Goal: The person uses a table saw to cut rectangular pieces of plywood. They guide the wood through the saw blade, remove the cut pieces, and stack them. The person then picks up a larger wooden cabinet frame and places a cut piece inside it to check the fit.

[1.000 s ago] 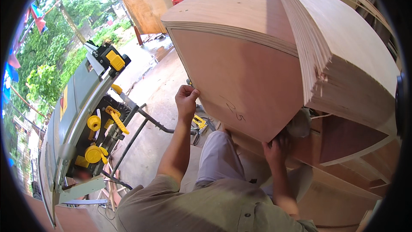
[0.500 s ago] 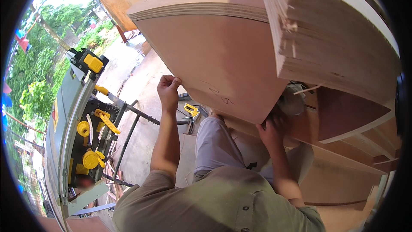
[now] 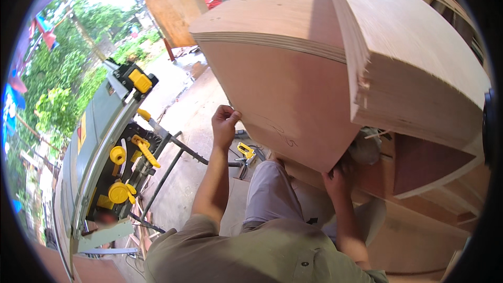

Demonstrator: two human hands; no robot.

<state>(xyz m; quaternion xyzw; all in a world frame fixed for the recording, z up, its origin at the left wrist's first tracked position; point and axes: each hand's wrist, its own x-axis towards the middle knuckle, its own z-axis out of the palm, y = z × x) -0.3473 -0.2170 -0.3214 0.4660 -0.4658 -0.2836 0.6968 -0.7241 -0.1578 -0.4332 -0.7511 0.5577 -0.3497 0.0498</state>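
Observation:
A flat plywood panel (image 3: 283,91) with pencil marks stands tilted in front of me, beneath a curved layered plywood top (image 3: 267,10). My left hand (image 3: 226,120) pinches the panel's left edge, thumb against forefinger. At the panel's lower right corner is my right hand (image 3: 338,178), its fingers closed around the edge there. Shadow and the panel hide part of those fingers. Just beyond that hand, a greyish rounded thing (image 3: 365,147) sits under the overhang; its kind is unclear.
A thick curved plywood piece (image 3: 414,73) with a splintered end juts out at upper right. To the left stands a table saw (image 3: 112,162) with yellow knobs on a black tubular stand (image 3: 167,178). A yellow staple gun (image 3: 245,150) lies on the floor near my knee.
My view has shifted, so the scene sits lower and farther right. Both hands keep their places on the panel's edges.

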